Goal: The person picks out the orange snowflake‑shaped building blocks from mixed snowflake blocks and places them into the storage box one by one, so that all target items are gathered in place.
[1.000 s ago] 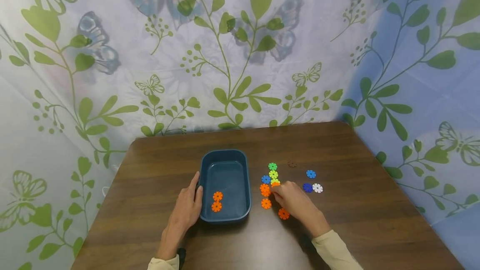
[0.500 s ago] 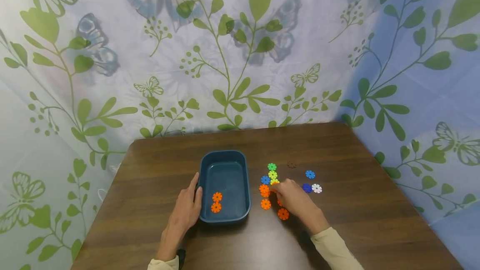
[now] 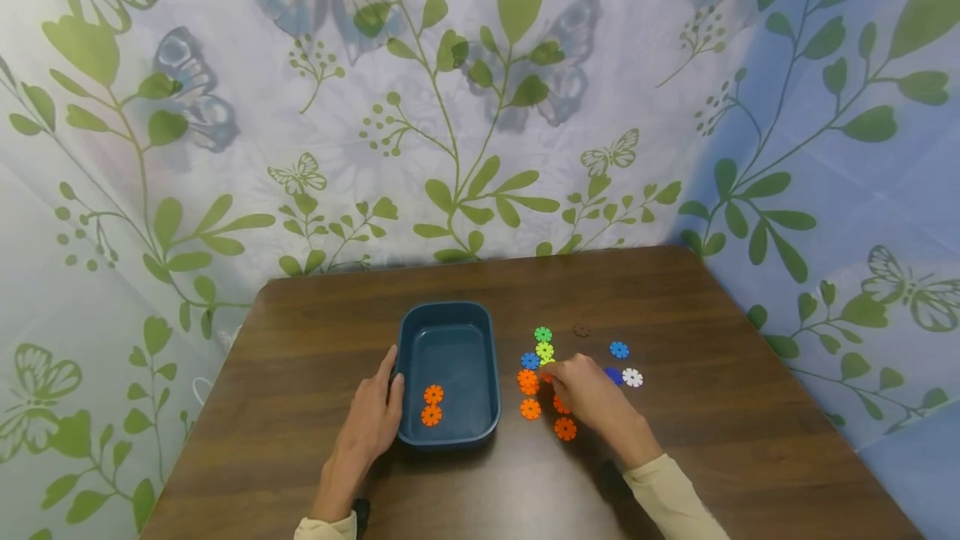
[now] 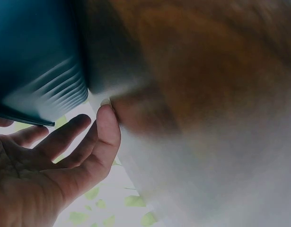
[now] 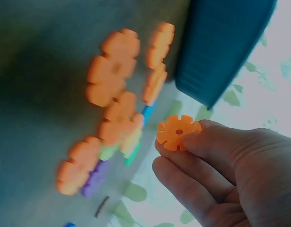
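Note:
My right hand (image 3: 588,390) pinches an orange notched plastic disc (image 5: 173,134) between thumb and fingertips, raised off the table in the right wrist view. Several orange discs (image 3: 530,409) lie beside and below that hand, with green (image 3: 543,334), yellow-green (image 3: 545,350) and blue discs (image 3: 529,361) beyond it. A dark teal tray (image 3: 491,340) stands left of them, with two orange discs (image 3: 432,404) inside. At the tray's left side my left hand (image 3: 366,419) rests against the rim, its fingers loosely bent in the left wrist view.
Farther right lie a brown disc (image 3: 582,330), a light blue disc (image 3: 618,349), a dark blue disc (image 3: 613,376) and a white disc (image 3: 632,377). The brown wooden table (image 3: 300,340) meets a leaf-and-butterfly printed curtain (image 3: 465,123) at its far edge.
My right hand has shifted slightly, uncovering more of an orange disc beneath it. The left hand and tray stay essentially in place; the whole view has drifted a little.

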Motion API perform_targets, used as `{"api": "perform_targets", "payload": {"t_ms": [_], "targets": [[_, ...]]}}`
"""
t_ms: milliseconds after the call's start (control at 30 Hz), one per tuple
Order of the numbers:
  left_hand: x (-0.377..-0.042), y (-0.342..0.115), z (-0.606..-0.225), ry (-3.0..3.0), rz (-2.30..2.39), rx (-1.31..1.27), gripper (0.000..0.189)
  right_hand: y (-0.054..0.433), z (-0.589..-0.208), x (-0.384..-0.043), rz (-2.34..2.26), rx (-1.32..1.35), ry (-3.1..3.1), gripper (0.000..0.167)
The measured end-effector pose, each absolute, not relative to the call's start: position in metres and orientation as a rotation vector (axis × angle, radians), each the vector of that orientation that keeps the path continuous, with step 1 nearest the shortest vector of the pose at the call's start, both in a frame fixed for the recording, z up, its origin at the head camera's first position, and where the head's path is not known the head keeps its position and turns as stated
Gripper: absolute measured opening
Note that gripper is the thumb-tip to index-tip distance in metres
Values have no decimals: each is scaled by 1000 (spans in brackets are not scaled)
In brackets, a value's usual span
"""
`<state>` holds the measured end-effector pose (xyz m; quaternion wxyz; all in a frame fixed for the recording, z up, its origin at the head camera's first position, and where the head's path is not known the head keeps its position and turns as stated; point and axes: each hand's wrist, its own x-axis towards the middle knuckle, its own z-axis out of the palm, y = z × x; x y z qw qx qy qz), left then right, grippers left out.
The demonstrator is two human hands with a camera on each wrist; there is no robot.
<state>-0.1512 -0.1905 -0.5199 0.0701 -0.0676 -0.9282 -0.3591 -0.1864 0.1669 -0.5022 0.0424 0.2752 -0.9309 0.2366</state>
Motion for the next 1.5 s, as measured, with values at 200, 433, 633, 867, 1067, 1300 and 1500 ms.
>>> {"api": "perform_targets", "payload": {"t_ms": [200, 433, 633, 867, 1067, 1300, 1500], "targets": [[-152, -190, -520, -2802, -1082, -198, 55, 166, -482, -188, 709, 885, -2760, 22], [-152, -192, -522, -2806, -1083, -192, 55, 161, -466, -189, 687, 868, -2710, 23], [-152, -191, -522, -2787, -1083, -208, 55, 161, -456, -190, 660, 902, -2637, 21], [-150, -191, -519, -2778, -1089, -224, 53, 158, -445, -191, 740, 952, -2585, 21], [-150, -190, -519, -2795, -1093, -206, 54, 153, -436, -194, 746, 942, -2599, 24], [-151, -191, -520, -2795, -1085, -192, 54, 146, -427, -196, 782, 964, -2608, 25], [-152, -190, -520, -2817, -1083, -162, 55, 142, -422, -198, 779, 966, -2598, 25]]}}
